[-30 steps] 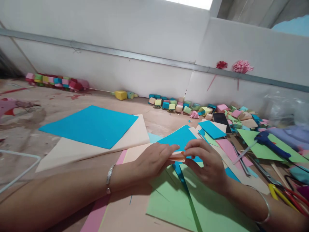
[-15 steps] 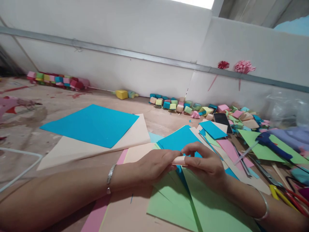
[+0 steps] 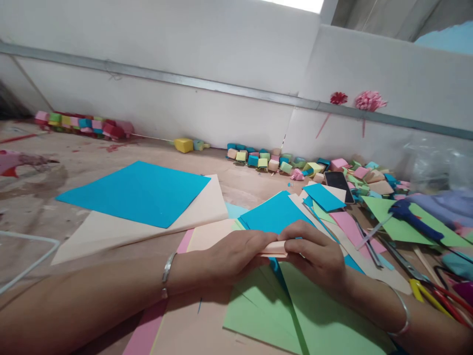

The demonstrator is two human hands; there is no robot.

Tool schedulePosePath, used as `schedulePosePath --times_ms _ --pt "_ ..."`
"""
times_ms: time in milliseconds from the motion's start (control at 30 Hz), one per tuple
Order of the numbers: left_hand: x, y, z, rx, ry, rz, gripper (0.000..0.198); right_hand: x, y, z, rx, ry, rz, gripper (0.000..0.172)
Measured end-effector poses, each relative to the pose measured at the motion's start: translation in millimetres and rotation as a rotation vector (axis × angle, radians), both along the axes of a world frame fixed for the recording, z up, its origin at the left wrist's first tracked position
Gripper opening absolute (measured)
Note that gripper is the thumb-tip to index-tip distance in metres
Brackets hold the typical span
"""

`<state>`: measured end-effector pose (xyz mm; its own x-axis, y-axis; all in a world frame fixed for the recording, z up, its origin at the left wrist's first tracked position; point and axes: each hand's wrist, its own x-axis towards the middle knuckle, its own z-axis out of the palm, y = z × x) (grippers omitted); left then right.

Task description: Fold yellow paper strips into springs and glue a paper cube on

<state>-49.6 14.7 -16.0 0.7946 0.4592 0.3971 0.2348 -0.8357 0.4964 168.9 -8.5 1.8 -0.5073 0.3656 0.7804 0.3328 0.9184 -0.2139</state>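
Note:
Between my two hands is a small folded piece of peach paper (image 3: 274, 249). My left hand (image 3: 236, 251) grips its left end, with the fingers closed round it. At the other end, my right hand (image 3: 314, 254) holds it with bent fingers; the part inside that palm is hidden. Below the hands lie light green paper sheets (image 3: 266, 310) on top of larger peach sheets (image 3: 195, 320). Just beyond them is a stack of blue paper (image 3: 277, 209).
A large blue sheet (image 3: 136, 195) overlaps a peach sheet (image 3: 218, 197) at left. Scissors (image 3: 417, 276), a glue gun (image 3: 417, 219) and a phone (image 3: 338, 185) lie at right. Small paper boxes (image 3: 262, 162) line the wall. A pink glue gun (image 3: 18, 162) sits far left.
My right-hand fingers have lowered and curled over the right end of the folded paper, and more of its peach side shows between my hands. The view has shifted slightly.

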Motion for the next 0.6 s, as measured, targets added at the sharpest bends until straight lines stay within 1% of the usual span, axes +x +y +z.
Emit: schedulePosePath --times_ms 100,233,400,500,600 --pt "1.0 1.7 1.3 -0.015 -0.017 -0.002 0.024 0.1 -0.8 1.1 -0.002 -0.010 -0.015 0.007" --pt "3.4 6.1 6.8 -0.103 0.071 -0.010 0.019 0.5 -1.3 3.0 0.014 -0.016 -0.025 0.007" --pt "4.3 7.3 11.5 -0.175 0.106 -0.014 0.022 2.4 -2.1 2.6 0.008 -0.032 -0.026 0.003" --pt "4.1 6.2 12.0 -0.201 0.087 -0.034 0.026 3.2 -3.1 2.6 0.023 -0.033 -0.021 0.009" --pt "4.2 4.9 10.8 -0.185 0.087 -0.023 0.025 2.3 -4.6 4.1 0.017 -0.012 -0.022 0.012"
